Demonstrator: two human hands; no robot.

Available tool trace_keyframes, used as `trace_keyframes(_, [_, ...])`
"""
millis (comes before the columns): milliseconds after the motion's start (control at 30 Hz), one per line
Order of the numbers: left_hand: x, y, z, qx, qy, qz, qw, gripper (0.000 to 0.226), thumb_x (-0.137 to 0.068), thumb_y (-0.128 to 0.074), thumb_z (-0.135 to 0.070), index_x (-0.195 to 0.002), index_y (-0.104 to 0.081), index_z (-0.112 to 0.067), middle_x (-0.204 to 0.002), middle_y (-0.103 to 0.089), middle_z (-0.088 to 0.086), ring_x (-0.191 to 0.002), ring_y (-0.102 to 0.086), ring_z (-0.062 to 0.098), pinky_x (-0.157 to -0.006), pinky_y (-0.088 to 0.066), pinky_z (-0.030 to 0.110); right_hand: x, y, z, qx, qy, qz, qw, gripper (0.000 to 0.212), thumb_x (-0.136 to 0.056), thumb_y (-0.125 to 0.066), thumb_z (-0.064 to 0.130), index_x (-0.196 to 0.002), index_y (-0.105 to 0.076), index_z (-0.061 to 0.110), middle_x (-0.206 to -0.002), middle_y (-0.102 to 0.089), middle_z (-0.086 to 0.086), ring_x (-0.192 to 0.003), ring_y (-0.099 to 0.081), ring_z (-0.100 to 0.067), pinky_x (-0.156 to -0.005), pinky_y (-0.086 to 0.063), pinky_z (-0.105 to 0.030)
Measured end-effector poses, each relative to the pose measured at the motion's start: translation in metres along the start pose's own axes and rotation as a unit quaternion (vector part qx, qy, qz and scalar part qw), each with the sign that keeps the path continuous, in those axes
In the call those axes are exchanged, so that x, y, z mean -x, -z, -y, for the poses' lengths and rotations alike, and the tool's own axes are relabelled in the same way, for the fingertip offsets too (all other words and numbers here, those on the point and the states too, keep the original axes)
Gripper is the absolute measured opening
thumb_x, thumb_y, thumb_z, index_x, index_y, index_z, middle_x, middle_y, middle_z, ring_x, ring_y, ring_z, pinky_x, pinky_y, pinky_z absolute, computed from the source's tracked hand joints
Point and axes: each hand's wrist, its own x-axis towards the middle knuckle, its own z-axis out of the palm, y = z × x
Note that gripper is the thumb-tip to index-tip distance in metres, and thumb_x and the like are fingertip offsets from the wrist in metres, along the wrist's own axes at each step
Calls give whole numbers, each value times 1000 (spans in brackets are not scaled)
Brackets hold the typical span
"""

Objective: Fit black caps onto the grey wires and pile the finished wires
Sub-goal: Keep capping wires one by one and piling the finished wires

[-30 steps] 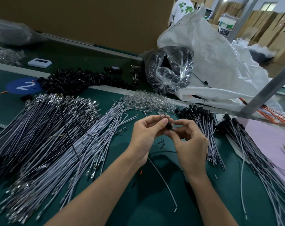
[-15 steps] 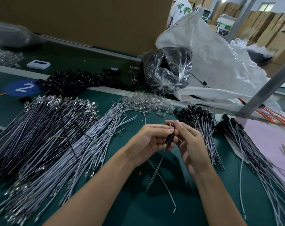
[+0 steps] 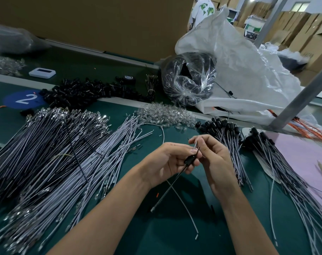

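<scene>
Wire ends [image 3: 195, 145] now poke above the black cap [image 3: 189, 160]: left hand [image 3: 170, 161] grips it, right hand [image 3: 216, 162] pinches them. Capped piles [image 3: 224, 133] lie right; most grey wires [image 3: 64, 153] remain bare.

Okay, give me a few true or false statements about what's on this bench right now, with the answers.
1. The left hand and right hand both hold one grey wire carrying a black cap. True.
2. The loose caps heap lies right of the hands. False: it lies far left, beside the blue sticker.
3. Capped wires are piled right of the hands. True.
4. The blue sticker reads 5. False: it reads 2.
</scene>
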Motion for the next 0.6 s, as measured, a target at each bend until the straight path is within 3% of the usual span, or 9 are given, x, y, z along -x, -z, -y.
trace_keyframes(200, [1, 1, -3, -24, 49, 28, 998, 21, -77, -57, -12, -66, -74, -12, -61, -63, 3, -48, -55, 9, -48, -44, 17, 2, -1, 4, 55, 65, -24, 996, 15, -81, -61, 23, -76, -63, 9, -84, -63, 6, -71, -56, -5, -68, -48, -18])
trace_keyframes(333, [2, 3, -2, 32, 62, 32, 997, 21, -77, -56, -14, -65, -73, -12, -60, -61, 0, -47, -53, 7, -48, -43, 16, 3, -1, 5, 40, 52, -12, 998, 14, -81, -62, 25, -77, -65, 11, -84, -66, 6, -75, -57, -6, -72, -47, -20])
trace_keyframes(433, [3, 3, -2, 66, 69, 33, 995, 19, -76, -58, -15, -65, -73, -11, -60, -60, 0, -47, -52, 7, -47, -43, 15, 4, -1, 6, 1, 34, 30, 999, 20, -88, -61, 27, -90, -68, 9, -81, -66, 5, -69, -55, -9, -70, -48, -22])
trace_keyframes(600, [4, 3, -3, 94, 72, 38, 992, 16, -76, -61, -15, -67, -74, -11, -62, -61, 0, -47, -53, 6, -48, -45, 15, 6, 0, 10, -58, 10, 79, 995, 19, -84, -64, 26, -98, -73, 17, -96, -69, -7, -74, -62, -16, -75, -54, -27])
